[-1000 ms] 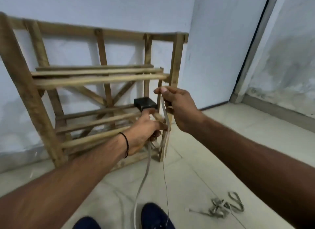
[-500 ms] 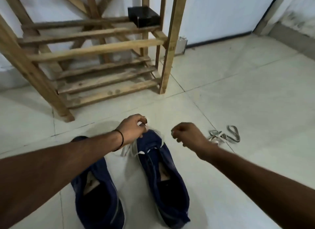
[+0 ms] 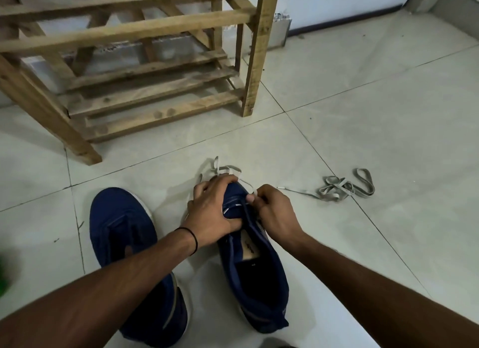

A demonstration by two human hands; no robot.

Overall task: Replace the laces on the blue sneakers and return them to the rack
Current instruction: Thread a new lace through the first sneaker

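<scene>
- Head view, grip: left hand (image 3: 212, 213) clasps the toe of the centre sneaker (image 3: 255, 270); right hand (image 3: 278, 214) pinches the white lace (image 3: 228, 169) at the eyelets.
- Lace slack lies looped on the floor (image 3: 363, 101) just past the toe.
- Second sneaker (image 3: 121, 231) lower left, alongside.
- Rack (image 3: 134, 29) upper left; grey laces (image 3: 344, 188) centre right, loose.

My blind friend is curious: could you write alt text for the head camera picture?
A person's left hand grips the front of a blue sneaker while the right hand pinches a pale lace at its eyelets. A second sneaker lies to its left, a loose grey lace to its right, a wooden rack behind.
</scene>
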